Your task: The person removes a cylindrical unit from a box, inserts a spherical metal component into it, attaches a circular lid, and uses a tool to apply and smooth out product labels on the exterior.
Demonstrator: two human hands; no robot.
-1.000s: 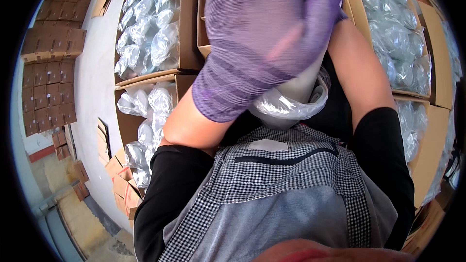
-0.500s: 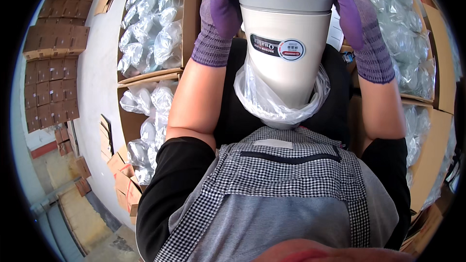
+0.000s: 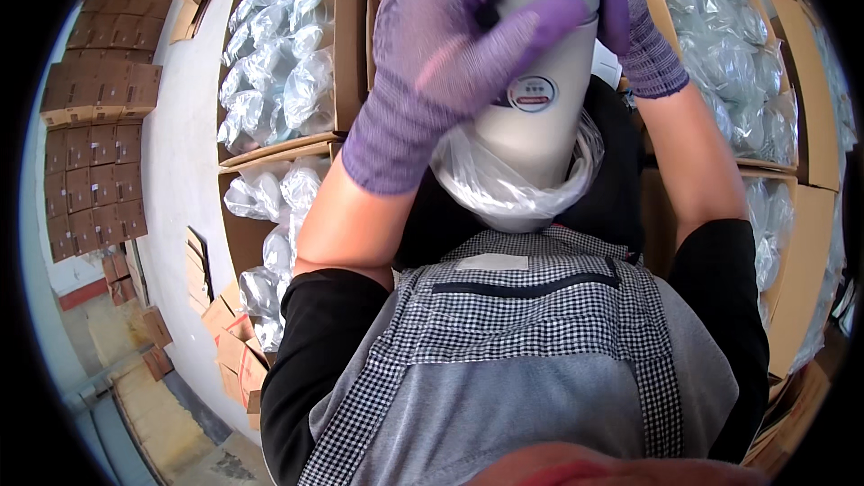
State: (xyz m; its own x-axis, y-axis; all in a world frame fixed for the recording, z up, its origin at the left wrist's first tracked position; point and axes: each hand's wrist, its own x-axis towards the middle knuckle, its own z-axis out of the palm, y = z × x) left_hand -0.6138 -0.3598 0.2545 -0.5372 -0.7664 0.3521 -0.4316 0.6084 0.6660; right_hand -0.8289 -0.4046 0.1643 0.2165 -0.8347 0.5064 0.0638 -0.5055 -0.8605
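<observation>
White canister (image 3: pixel 540 108) between gloved left hand (image 3: pixel 450 54) and right hand (image 3: pixel 621 18).

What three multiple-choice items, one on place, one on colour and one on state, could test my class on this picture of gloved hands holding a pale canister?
1. Where is the clear plastic bag?
A. Round the canister's lower end
B. Over its top
C. On the floor

2. What colour are the gloves?
A. Purple
B. Yellow
C. Black

3. How is the canister held?
A. By both hands
B. By one hand only
C. Lying untouched in a box

Answers:
1 A, the bag bunches round the lower end, near the apron.
2 A, the left hand and right hand wear purple knit gloves.
3 A, both hands close on its upper part.
</observation>
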